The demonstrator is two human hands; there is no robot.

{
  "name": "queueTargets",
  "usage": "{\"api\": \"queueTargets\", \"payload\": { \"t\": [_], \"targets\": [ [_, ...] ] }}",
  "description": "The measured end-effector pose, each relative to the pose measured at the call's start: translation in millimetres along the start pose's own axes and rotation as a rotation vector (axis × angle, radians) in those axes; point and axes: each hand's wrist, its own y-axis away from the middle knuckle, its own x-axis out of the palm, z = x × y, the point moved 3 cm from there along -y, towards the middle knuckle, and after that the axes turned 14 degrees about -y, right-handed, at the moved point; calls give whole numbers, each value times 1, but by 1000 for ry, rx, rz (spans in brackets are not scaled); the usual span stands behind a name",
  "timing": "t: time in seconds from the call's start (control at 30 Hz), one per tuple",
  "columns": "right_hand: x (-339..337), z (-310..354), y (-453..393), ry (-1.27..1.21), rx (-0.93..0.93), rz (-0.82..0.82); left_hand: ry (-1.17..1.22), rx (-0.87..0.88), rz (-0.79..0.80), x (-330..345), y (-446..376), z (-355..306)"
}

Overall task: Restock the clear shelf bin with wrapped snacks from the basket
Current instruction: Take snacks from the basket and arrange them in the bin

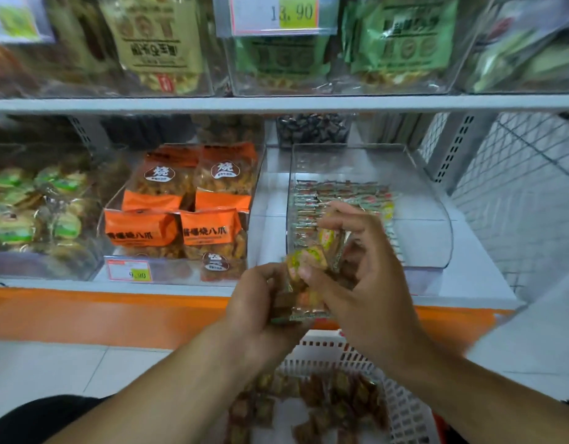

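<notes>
A clear shelf bin (430, 200) stands on the lower shelf at centre right, with several rows of small wrapped snacks (340, 193) lined up inside it. Just in front of the bin, my left hand (260, 302) grips a stack of wrapped snacks (305, 283) from the left. My right hand (366, 277) pinches the top of the same stack with thumb and fingers, its other fingers spread above it. Below my hands sits a white slotted basket (404, 408) holding several brown and green wrapped snacks (324, 402).
Orange snack bags (180, 216) fill the clear bin to the left, with a price tag (129, 270) on its front. Green-wrapped cakes (27, 213) lie further left. Upper-shelf bins hold large bags (401, 36). A wire mesh panel (516, 193) closes the right side. An orange shelf edge (100, 315) runs below.
</notes>
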Motion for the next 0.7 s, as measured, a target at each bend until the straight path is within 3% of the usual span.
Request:
{"api": "queueTargets", "payload": {
  "t": [0.2,0.5,0.7],
  "targets": [
    [-5,-13,-10,155,-213,-128,-140,127,-120,8,-6,-8],
    [-7,-21,-23,27,-61,-126,-222,203,-73,11,-6,-22],
    [0,-15,-20,-86,-44,-139,-180,198,-153,8,-7,-21]
  ]
}}
